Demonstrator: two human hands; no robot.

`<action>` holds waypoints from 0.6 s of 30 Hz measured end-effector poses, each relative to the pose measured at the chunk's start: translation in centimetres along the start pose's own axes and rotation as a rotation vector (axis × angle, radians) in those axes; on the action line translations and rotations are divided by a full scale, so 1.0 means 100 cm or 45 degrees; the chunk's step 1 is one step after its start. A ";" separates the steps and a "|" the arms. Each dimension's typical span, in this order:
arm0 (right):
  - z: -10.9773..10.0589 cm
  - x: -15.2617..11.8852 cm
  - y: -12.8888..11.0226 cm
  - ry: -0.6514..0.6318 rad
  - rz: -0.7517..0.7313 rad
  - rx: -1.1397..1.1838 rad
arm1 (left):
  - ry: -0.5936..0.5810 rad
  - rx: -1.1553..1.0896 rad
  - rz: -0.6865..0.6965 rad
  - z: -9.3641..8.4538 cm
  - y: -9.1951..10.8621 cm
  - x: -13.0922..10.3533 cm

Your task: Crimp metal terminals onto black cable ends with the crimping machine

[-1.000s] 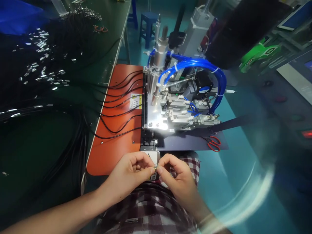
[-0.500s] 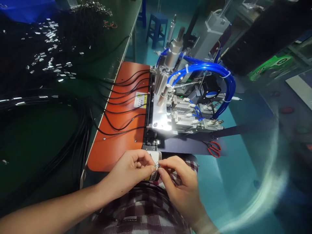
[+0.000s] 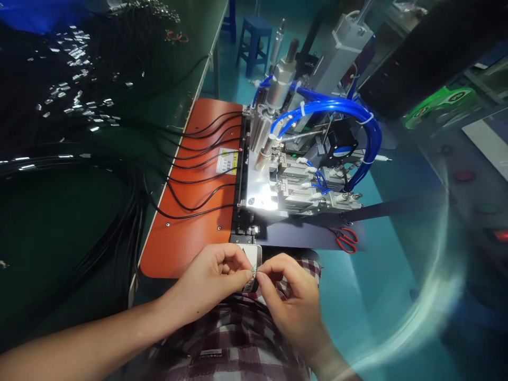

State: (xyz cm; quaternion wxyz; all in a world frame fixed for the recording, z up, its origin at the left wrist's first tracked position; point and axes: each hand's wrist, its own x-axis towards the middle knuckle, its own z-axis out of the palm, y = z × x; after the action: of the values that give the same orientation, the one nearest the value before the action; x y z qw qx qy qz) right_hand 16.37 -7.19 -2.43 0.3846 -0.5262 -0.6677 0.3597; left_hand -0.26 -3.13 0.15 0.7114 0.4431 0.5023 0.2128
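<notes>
My left hand [image 3: 218, 275] and my right hand [image 3: 293, 296] meet just past my lap, each closed in a pinch of thumb and forefinger. Between the fingertips show a few short thin wires [image 3: 255, 270], partly covered by the fingers. A black cable [image 3: 248, 299] passes below my left hand over the checked cloth; whether it joins these wires cannot be made out. Behind the fingertips is a label plate [image 3: 256, 255] at the near end of the machine [image 3: 264, 196]. Several black cables [image 3: 194, 182] lie across its orange plate [image 3: 190, 248] into the clamp row.
Blue air hoses [image 3: 337, 106] arch over the machine. Red-handled cutters [image 3: 346, 241] lie on its dark base. At left, bundled black cables [image 3: 127, 227] with many shiny ends cover the green table [image 3: 51, 222]. A blue stool [image 3: 254, 45] stands behind.
The wires between my fingertips have shifted slightly and look more spread. Both hands stay pinched in nearly the same place; the view has moved a little.
</notes>
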 end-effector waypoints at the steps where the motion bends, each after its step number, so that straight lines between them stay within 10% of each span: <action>1: 0.000 0.001 -0.001 -0.010 0.045 0.044 | -0.006 0.001 0.000 0.000 0.000 0.000; 18: -0.006 0.003 -0.004 -0.064 0.171 0.041 | -0.061 0.118 -0.008 -0.003 -0.007 0.002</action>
State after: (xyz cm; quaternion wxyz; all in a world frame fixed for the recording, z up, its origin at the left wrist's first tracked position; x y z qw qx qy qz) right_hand 16.68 -6.97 -1.83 0.3511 -0.5542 -0.6346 0.4085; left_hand -0.53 -3.26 -0.58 0.7027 0.4790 0.4957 0.1764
